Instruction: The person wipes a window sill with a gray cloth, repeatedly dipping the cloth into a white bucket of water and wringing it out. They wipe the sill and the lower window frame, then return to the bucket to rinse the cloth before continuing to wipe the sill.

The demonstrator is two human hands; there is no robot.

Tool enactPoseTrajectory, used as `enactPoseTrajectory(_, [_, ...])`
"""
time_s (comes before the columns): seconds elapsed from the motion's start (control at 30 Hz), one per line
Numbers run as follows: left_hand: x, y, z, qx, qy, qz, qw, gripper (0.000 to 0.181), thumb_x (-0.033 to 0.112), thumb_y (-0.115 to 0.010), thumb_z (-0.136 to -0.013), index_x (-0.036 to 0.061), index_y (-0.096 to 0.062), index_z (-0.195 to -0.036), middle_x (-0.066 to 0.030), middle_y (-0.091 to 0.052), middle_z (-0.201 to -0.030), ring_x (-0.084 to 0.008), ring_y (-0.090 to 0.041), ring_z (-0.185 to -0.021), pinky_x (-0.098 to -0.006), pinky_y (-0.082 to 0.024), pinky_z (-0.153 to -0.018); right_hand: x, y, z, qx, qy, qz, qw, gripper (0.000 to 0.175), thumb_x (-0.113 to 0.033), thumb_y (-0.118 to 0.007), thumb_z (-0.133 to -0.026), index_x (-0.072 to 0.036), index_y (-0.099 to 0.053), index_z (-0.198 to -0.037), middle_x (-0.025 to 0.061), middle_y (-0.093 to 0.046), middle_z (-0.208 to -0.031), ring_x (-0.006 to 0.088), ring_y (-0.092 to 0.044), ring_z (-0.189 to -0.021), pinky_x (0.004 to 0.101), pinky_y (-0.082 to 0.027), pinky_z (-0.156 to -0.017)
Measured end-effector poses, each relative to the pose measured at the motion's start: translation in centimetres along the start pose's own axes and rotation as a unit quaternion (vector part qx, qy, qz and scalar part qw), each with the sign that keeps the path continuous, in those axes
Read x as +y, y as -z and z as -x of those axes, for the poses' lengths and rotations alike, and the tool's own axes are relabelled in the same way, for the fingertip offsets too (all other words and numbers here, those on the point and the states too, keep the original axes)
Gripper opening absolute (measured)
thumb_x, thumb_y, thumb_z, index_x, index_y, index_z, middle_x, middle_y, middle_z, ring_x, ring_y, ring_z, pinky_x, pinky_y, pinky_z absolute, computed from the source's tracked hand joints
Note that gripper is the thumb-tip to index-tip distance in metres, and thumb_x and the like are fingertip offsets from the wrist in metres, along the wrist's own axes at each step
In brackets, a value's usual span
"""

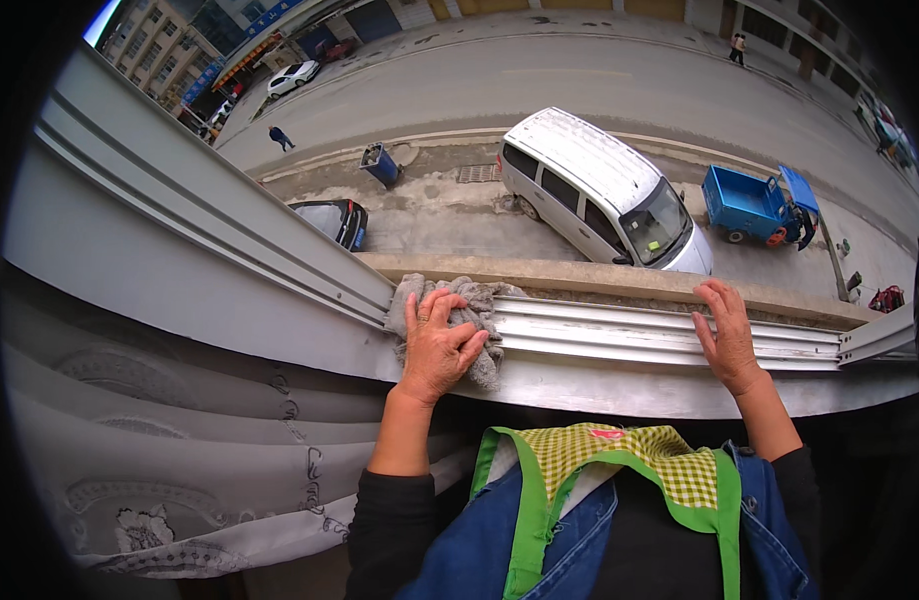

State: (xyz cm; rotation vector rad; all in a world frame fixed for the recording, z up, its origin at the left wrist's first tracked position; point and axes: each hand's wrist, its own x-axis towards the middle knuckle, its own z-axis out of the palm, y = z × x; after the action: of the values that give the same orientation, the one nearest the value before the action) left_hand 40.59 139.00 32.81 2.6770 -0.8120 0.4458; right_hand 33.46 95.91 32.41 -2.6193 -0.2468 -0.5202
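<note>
My left hand [438, 349] presses down on a crumpled grey cloth [485, 367] at the left corner of a sliding window's metal bottom track [594, 327]. The cloth bunches up around the fingers and reaches over the track's outer edge. To the right, my right hand [729, 337] is over the same track with its fingers apart and nothing in it; whether its fingers touch the frame cannot be told. The upright window frame [226, 217] with its grooves rises at the left.
Outside the opening runs a concrete ledge [579, 271], with a street far below where a white van [594, 180] and a blue cargo tricycle [752, 202] stand. A patterned curtain [204, 450] hangs at the lower left. The right window jamb [879, 336] bounds the track.
</note>
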Motion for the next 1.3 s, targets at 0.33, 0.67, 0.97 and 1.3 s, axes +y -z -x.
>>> enactPoseTrajectory(0.33, [-3.1, -0.6, 2.0, 0.101, 0.140, -0.063, 0.983, 0.018, 0.021, -0.071, -0.083, 0.0053, -0.065, -0.075, -0.0171, -0.054, -0.119, -0.0361, -0.050, -0.112, -0.0469, -0.039, -0.100, 8.2, -0.4, 1.8, 0.009, -0.090, 0.081, 0.993, 0.033, -0.022, -0.057, -0.097, -0.007, -0.054, -0.126, 0.0162, -0.056, -0.124, 0.0348, -0.052, -0.117, 0.0429, -0.041, -0.100])
enactPoseTrajectory(0.67, [10.6, -5.8, -2.7, 0.053, -0.021, 0.105, 0.993, 0.019, 0.017, -0.073, -0.079, 0.0047, -0.060, -0.072, -0.0154, -0.056, -0.108, -0.0338, -0.053, -0.109, -0.0483, -0.037, -0.098, 6.8, -0.3, 1.0, -0.054, -0.104, 0.067, 0.991, 0.034, -0.027, -0.056, -0.097, -0.007, -0.056, -0.125, 0.0144, -0.059, -0.120, 0.0334, -0.055, -0.114, 0.0430, -0.043, -0.097])
enactPoseTrajectory(0.97, [2.1, -2.1, -0.4, 0.046, 0.032, 0.059, 0.997, 0.016, 0.018, -0.071, -0.081, 0.0056, -0.062, -0.076, -0.0112, -0.058, -0.104, -0.0303, -0.055, -0.103, -0.0505, -0.035, -0.105, 6.8, 0.0, 1.1, -0.049, -0.141, 0.005, 0.989, 0.032, -0.025, -0.057, -0.097, -0.009, -0.057, -0.124, 0.0122, -0.063, -0.108, 0.0309, -0.060, -0.102, 0.0410, -0.048, -0.089])
enactPoseTrajectory(1.3, [9.2, -5.4, -0.9, 0.021, 0.033, 0.113, 0.993, 0.029, 0.030, -0.077, -0.080, 0.0067, -0.060, -0.084, -0.0142, -0.052, -0.118, -0.0327, -0.048, -0.121, -0.0552, -0.024, -0.112, 6.8, -0.2, 1.0, -0.049, -0.150, 0.011, 0.987, 0.030, -0.023, -0.057, -0.097, -0.008, -0.058, -0.123, 0.0125, -0.063, -0.108, 0.0308, -0.062, -0.101, 0.0409, -0.049, -0.088])
